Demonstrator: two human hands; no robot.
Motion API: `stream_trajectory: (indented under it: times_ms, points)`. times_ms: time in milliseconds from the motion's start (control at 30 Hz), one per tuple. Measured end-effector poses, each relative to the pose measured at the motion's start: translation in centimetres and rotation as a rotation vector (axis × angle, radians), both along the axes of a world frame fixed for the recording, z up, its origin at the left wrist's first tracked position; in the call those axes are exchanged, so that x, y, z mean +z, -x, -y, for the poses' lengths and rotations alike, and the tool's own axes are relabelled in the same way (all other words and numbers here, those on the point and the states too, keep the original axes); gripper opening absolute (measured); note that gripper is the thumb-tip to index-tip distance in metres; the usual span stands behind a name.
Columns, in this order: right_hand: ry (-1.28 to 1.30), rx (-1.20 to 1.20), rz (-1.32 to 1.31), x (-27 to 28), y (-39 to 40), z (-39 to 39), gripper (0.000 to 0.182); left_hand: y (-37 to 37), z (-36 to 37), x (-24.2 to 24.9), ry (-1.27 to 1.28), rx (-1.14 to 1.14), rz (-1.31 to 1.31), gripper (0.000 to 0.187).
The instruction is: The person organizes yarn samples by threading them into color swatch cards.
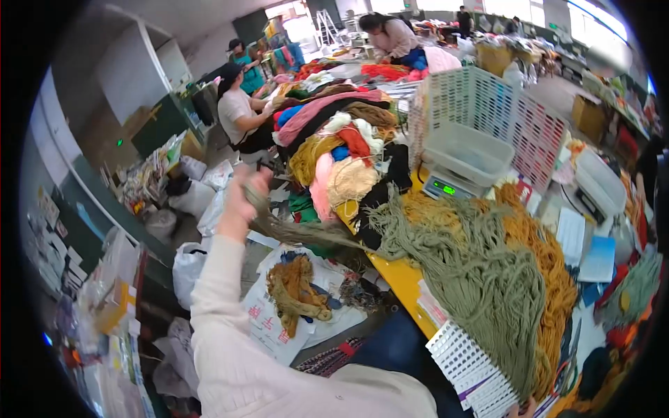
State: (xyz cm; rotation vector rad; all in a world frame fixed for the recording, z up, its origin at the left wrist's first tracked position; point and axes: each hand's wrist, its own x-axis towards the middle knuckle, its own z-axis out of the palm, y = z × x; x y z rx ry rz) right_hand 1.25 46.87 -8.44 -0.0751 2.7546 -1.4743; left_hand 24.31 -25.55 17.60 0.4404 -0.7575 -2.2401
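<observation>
My left hand [244, 198], somewhat blurred, is raised at the end of my outstretched arm and closed on strands of grey-green yarn. From it the stretched strands [313, 233] run right to a large grey-green yarn hank [481, 272] draped over the yellow table [397, 282]. Only the fingertips of my right hand [526, 407] show at the bottom edge, beside the hank's lower end and some white punched cards [467, 369]. Whether they grip anything is hidden. An ochre yarn hank [547, 279] lies along the grey-green one.
Behind the hanks stand a digital scale [449, 187] with a clear plastic tub [468, 155] and a white plastic crate [460, 94]. Scissors [568, 373] lie at right. Yarn scraps [296, 289] rest on a white sack below. Several people work farther back.
</observation>
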Motion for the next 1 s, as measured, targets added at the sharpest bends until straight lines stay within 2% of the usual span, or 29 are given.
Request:
stream_trajectory:
  times_ms: [67, 100, 133, 167, 200, 233, 300, 333, 400, 433, 467, 533, 600, 633, 733, 767, 867, 900, 1000]
  points:
    - [-0.063, 0.017, -0.045, 1.3, 0.0, 0.5, 0.035, 2.6, -5.1, -5.8, 0.252, 0.1, 0.379, 0.02]
    - [-0.165, 0.041, -0.098, 1.7, 0.6, 0.6, 0.034, 3.9, -7.5, -7.9, 0.145, -0.12, 0.541, 0.02]
    - [-0.11, 0.071, -0.224, 1.5, 1.6, 1.2, 0.03, 4.6, -10.0, -12.2, 0.07, -0.299, 0.39, 0.023]
    - [-0.064, 0.097, -0.337, 0.9, 2.8, 2.4, 0.027, 6.0, -12.9, -14.3, -0.025, -0.495, 0.364, 0.028]
    - [-0.031, 0.114, -0.443, 2.9, 2.7, 5.0, 0.023, 7.5, -16.5, -14.9, -0.17, -0.523, 0.431, 0.034]
    - [0.115, 0.056, -0.354, 4.5, 2.2, 8.1, 0.022, 8.9, -18.8, -16.5, -0.208, -0.613, 0.359, 0.041]
    - [-0.048, 0.203, -0.434, 7.8, 1.9, 14.5, 0.012, 11.0, -22.3, -17.2, -0.221, -0.75, 0.236, 0.044]
    - [0.006, 0.235, -0.402, 10.0, 0.7, 19.1, 0.009, 12.1, -23.8, -17.2, -0.233, -0.821, 0.168, 0.046]
    - [0.249, 0.508, -0.142, 10.8, -0.9, 24.7, 0.011, 13.7, -26.3, -17.3, -0.126, -0.869, 0.147, 0.048]
    - [0.246, 0.586, -0.017, 11.6, -1.7, 27.4, 0.006, 14.2, -27.1, -16.9, -0.062, -0.876, 0.134, 0.049]
    - [0.418, 0.583, 0.086, 11.9, -2.5, 30.0, 0.008, 14.1, -27.8, -16.0, -0.041, -0.842, 0.178, 0.049]
    - [0.492, 0.602, 0.598, 13.0, -2.9, 32.6, 0.012, 13.8, -27.4, -16.6, 0.299, -0.951, 0.214, 0.053]
    - [0.655, 0.566, 0.665, 12.5, -2.6, 33.4, 0.013, 13.7, -26.8, -16.7, -0.137, -0.902, -0.011, 0.057]
    - [0.735, 0.554, 0.695, 12.3, -2.6, 33.7, 0.013, 13.5, -25.8, -15.8, -0.275, -0.949, -0.059, 0.06]
    - [0.787, 0.485, 0.713, 12.3, -2.5, 34.2, 0.013, 12.9, -25.4, -16.9, -0.358, -0.819, -0.035, 0.06]
    - [0.75, 0.488, 0.701, 11.6, -2.4, 34.1, 0.012, 12.7, -25.7, -17.2, -0.25, -0.773, -0.032, 0.044]
    - [0.816, 0.436, 0.784, 12.2, -2.5, 34.5, 0.011, 12.7, -26.2, -17.2, 0.034, -0.625, 0.151, 0.033]
    - [0.857, 0.429, 0.814, 12.2, -2.4, 34.5, 0.011, 12.6, -25.6, -16.8, -0.131, -0.672, 0.038, 0.027]
    - [0.969, 0.407, 0.906, 12.0, -2.1, 34.8, 0.01, 12.8, -25.1, -16.8, -0.346, -0.711, -0.057, 0.026]
